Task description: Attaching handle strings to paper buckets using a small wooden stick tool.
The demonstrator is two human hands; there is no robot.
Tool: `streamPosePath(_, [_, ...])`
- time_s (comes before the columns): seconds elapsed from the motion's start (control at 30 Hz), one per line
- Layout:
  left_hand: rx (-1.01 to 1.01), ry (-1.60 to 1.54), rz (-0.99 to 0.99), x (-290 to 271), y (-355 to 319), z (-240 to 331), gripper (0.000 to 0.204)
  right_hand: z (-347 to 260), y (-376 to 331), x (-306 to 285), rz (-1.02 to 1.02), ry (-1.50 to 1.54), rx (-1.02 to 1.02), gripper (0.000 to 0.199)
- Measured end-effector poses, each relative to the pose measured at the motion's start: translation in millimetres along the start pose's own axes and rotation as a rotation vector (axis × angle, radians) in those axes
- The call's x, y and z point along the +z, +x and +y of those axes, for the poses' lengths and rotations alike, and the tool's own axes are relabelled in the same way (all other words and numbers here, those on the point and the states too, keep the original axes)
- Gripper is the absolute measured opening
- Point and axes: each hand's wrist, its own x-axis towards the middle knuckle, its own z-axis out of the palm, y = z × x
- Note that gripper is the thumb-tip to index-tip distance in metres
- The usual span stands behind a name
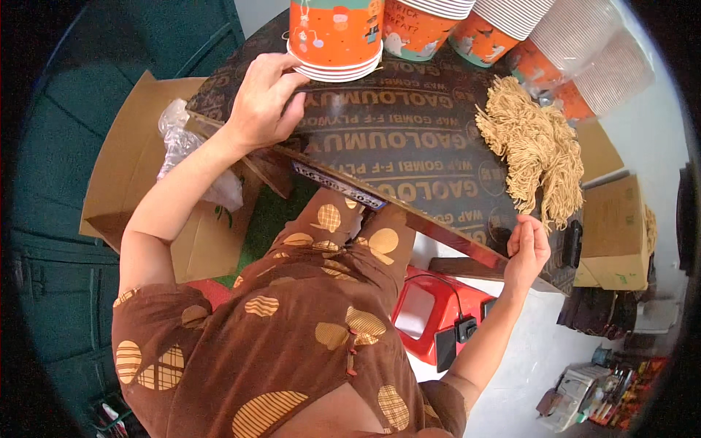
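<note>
At the top, an orange and teal stack of upside-down paper cups stands on the dark printed plywood table. My left hand is at the left edge of its lowest white rims, a fingertip touching them. Its thumb sticks out apart from the cups; the other fingers are partly hidden. My right hand is closed, fingers curled together, at the table's near right edge. Just beyond it lies a loose bundle of tan twine. I cannot make out whether a strand is between those fingers.
More stacked paper cups line the far edge, some in clear plastic. An open cardboard box with a plastic bag stands left. Another carton is at right. Below the table sits a red stool-like object.
</note>
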Motion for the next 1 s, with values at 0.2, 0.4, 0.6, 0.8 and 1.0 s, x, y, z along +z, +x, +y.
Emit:
streamPosePath(0.2, [-0.187,-0.061,0.082,3.9,-27.1,-11.1,0.009,0.3,0.4,-0.5,-0.029,0.015,-0.005,0.017])
streamPosePath(0.4, [-0.182,-0.104,0.080,7.7,-33.7,-14.8,0.005,-0.6,0.9,1.1,-0.031,0.002,0.003,0.017])
streamPosePath(0.6, [-0.197,-0.070,0.047,12.5,-37.9,-16.3,0.007,1.1,-0.4,-0.3,-0.029,-0.048,-0.007,0.016])
streamPosePath(0.8, [-0.242,-0.079,0.051,14.9,-35.1,-14.7,0.017,1.1,-1.4,3.8,0.022,-0.065,0.021,0.016])
streamPosePath(1.0, [-0.254,-0.069,0.048,13.4,-34.9,-14.7,0.018,-1.4,-0.3,4.6,-0.020,-0.085,-0.003,0.015])
